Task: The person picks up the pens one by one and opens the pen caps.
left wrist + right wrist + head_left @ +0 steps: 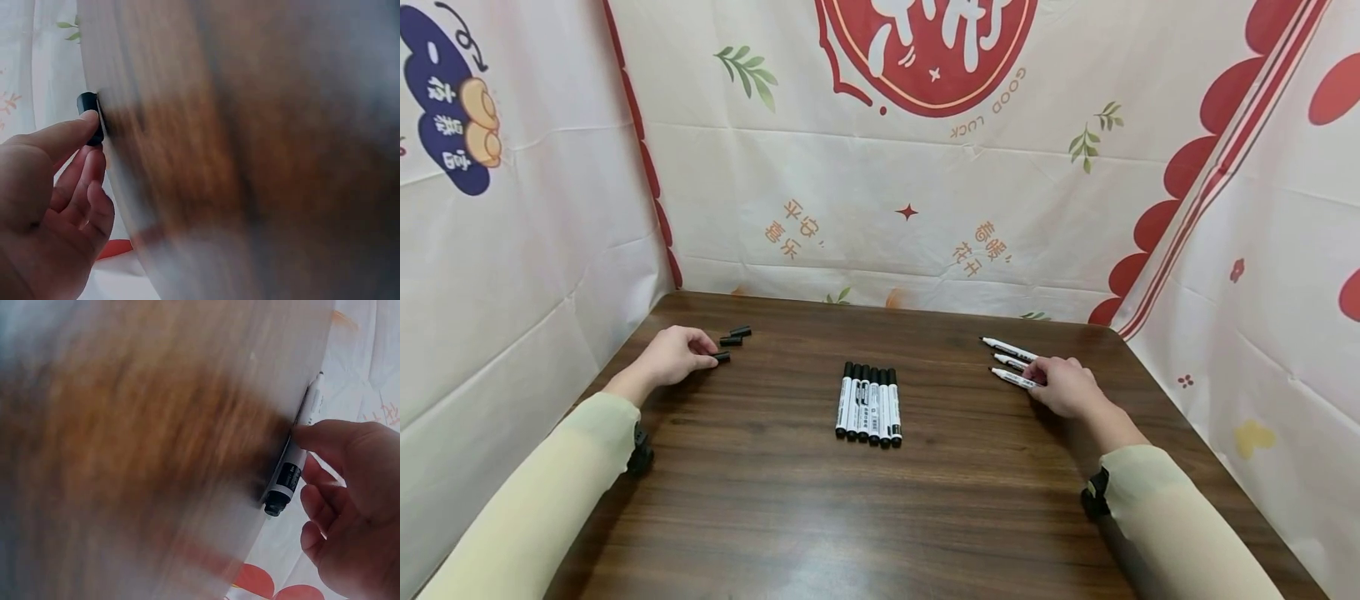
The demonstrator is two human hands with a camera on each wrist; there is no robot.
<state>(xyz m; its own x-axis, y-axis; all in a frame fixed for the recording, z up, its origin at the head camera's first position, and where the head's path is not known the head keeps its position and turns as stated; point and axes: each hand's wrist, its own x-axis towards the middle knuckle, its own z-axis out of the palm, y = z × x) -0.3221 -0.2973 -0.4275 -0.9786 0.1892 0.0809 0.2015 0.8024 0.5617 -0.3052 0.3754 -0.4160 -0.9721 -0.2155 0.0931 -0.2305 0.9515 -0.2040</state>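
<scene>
On the table's left side, my left hand (675,355) pinches a black marker cap (90,119) between thumb and fingers, low at the tabletop. Two more black caps (735,337) lie just beyond it. Over on the right, my right hand (1067,386) holds an uncapped white marker (291,469) between thumb and fingers, its tip pointing left in the head view. Two other uncapped markers (1006,347) lie behind that one, one partly covered by the hand. Between the hands, several capped white markers (868,406) sit side by side in a row, black caps pointing away from me.
The brown wooden table (820,508) stretches under both arms. Printed white cloth (865,167) hangs behind its far edge and along the left and right sides. Each sleeve carries a black wrist device (642,452) near the cuff.
</scene>
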